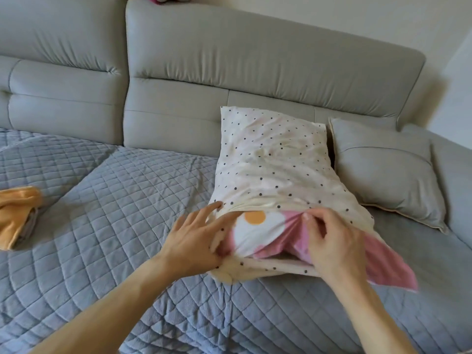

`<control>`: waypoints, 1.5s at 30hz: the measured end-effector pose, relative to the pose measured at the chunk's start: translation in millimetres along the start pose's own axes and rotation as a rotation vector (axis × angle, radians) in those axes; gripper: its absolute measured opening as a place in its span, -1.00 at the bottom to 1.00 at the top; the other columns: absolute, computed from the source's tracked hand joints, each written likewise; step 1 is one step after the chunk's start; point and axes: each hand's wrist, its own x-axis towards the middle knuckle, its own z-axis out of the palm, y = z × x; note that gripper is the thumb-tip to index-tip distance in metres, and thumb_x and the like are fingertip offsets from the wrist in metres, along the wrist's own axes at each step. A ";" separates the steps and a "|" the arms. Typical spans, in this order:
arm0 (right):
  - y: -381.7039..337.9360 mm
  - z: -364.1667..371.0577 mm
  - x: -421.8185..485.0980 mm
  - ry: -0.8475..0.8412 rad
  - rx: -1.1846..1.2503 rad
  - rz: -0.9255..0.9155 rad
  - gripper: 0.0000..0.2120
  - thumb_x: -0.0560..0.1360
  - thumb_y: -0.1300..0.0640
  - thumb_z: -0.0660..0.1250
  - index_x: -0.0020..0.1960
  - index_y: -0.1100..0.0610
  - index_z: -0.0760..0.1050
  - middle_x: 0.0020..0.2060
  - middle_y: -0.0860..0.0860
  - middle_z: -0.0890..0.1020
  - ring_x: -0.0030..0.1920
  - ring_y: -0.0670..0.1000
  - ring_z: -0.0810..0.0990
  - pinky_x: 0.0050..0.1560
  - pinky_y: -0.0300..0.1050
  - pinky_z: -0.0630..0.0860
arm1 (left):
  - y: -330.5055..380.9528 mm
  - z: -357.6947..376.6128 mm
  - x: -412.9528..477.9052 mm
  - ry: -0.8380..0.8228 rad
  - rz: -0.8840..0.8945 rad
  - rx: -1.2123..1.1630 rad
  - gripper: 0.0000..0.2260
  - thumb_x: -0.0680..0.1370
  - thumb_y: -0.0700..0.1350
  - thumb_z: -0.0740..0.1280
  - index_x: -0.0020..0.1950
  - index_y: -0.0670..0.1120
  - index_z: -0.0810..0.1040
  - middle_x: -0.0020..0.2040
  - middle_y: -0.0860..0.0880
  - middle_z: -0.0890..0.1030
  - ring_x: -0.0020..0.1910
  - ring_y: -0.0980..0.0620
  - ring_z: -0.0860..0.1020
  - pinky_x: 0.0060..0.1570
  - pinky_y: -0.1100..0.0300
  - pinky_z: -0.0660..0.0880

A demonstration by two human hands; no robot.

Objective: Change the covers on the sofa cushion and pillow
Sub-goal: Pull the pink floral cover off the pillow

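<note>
Pinching the pink flowered pillow (258,231) at the mouth of the dotted cover (275,159), the right hand (332,241) curls into the fabric. The left hand (194,236) presses straight fingers on the cover's edge. Pin that rim firmly and work both corners evenly. The pillow lies on the quilted sofa seat (127,200), beside a grey cushion (383,169), one pink corner sticking out.

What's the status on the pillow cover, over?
Left hand flat at the mouth of the polka-dot cover; right hand pinches the pink flowered pillow there. Pillow partly sticking out. Nothing blocking.
</note>
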 end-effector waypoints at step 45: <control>91.2 -94.4 -16.5 -0.511 -0.002 0.453 -0.79 0.40 -0.19 0.42 -0.12 -0.07 0.63 -0.19 -0.19 0.66 -0.13 -0.19 0.60 -0.10 -0.17 0.54 | 180.0 -6.8 102.1 -0.014 0.673 0.162 -0.68 0.50 0.06 0.25 0.26 0.18 0.47 0.36 0.12 0.43 0.29 0.02 0.44 0.23 0.04 0.41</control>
